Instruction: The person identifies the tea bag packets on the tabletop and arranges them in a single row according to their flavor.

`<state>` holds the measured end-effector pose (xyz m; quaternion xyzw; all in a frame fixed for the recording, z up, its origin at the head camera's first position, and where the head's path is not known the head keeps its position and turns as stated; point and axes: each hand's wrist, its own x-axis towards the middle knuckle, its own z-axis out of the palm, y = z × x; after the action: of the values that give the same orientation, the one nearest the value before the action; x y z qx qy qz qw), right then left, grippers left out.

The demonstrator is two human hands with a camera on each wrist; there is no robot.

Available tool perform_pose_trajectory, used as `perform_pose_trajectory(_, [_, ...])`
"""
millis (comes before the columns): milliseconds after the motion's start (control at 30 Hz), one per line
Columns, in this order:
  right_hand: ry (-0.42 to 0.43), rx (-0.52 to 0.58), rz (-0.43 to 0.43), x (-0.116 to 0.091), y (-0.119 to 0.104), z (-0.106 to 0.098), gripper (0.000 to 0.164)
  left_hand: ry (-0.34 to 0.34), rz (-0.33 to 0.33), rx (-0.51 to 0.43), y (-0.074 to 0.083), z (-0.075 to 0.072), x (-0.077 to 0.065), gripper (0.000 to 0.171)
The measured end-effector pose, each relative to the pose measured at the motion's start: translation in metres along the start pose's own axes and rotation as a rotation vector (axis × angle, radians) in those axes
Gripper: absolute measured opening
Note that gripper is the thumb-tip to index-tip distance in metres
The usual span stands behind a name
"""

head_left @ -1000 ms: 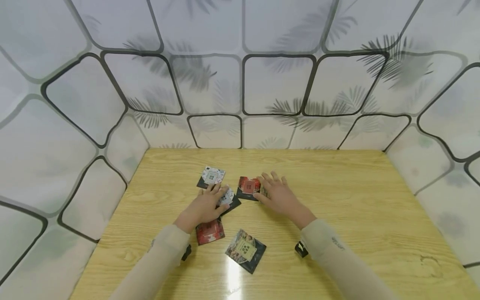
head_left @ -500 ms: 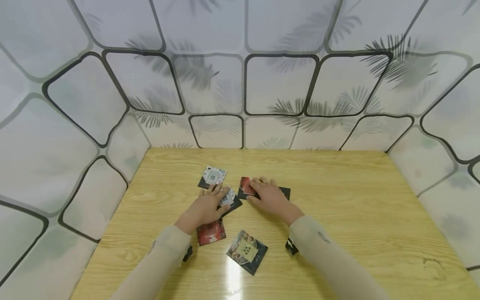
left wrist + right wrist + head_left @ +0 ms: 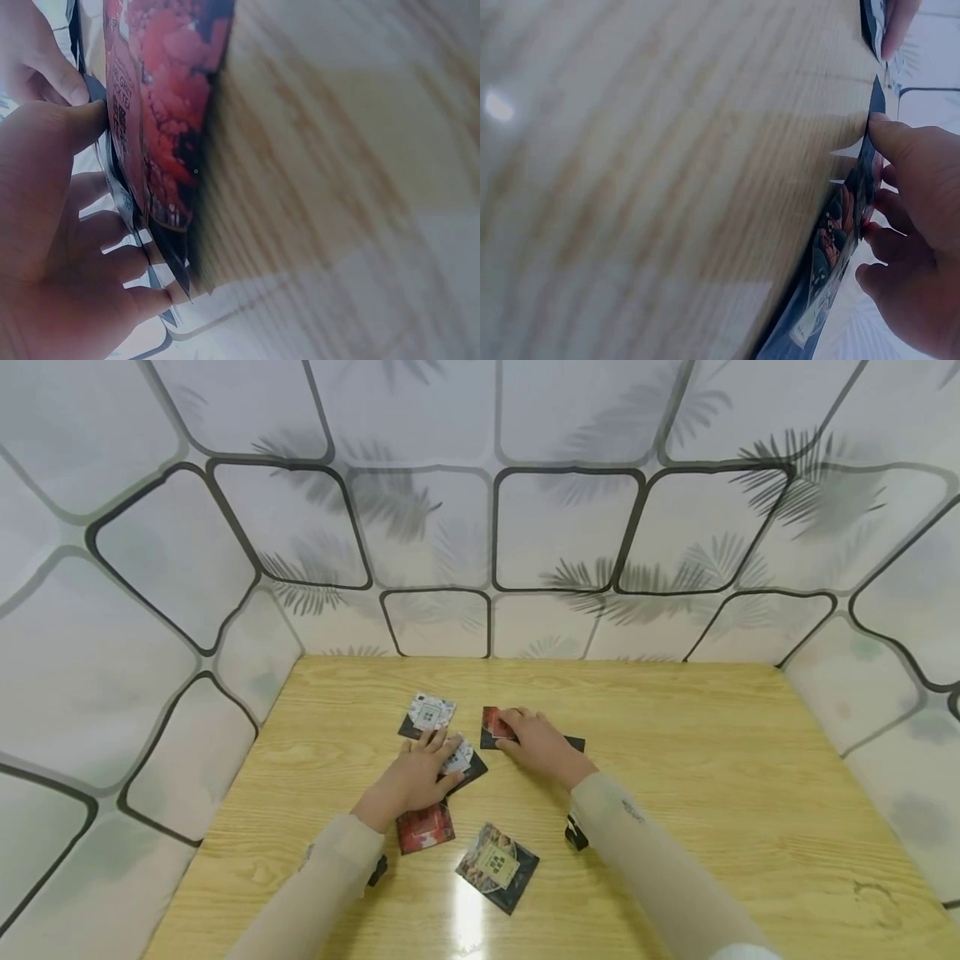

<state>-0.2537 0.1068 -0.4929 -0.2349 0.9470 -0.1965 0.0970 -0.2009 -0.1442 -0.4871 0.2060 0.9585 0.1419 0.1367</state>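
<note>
A yellowish wooden table carries several flat, square, glossy packets with black lower parts. My left hand (image 3: 414,777) lies with fingers spread over a white-patterned packet (image 3: 471,762), its thumb at the near edge. A red packet (image 3: 424,828) sits just in front of that hand, close up in the left wrist view. My right hand (image 3: 542,745) rests over another red packet (image 3: 489,723), fingertips on its top and thumb at its near edge. Partly covered by the right hand is a further packet (image 3: 577,742); its dark food-picture front (image 3: 829,251) shows in the right wrist view.
Beyond the left hand lies another white-patterned packet (image 3: 429,714). Nearer me is a packet with a yellowish label (image 3: 497,867), turned at an angle. White walls (image 3: 420,552) with black outlines and leaf patterns rise behind and beside the table (image 3: 690,860).
My right hand has moved left from the right-hand packet onto the red one. That red packet has turned straighter and shifted slightly away from me. The left hand stays on its packet.
</note>
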Motion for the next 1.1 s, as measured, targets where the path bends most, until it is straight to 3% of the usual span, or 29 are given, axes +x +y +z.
perform_pose_trajectory(400, [0.01,0.07,0.057,0.029,0.025,-0.007,0.062,-0.009,0.003,0.022,-0.001,0.003,0.001,0.068])
perform_pose_trajectory(1100, [-0.013,0.111,0.077,0.064,0.04,-0.018,0.061,0.011,-0.01,0.05,0.0,0.003,0.0,0.068])
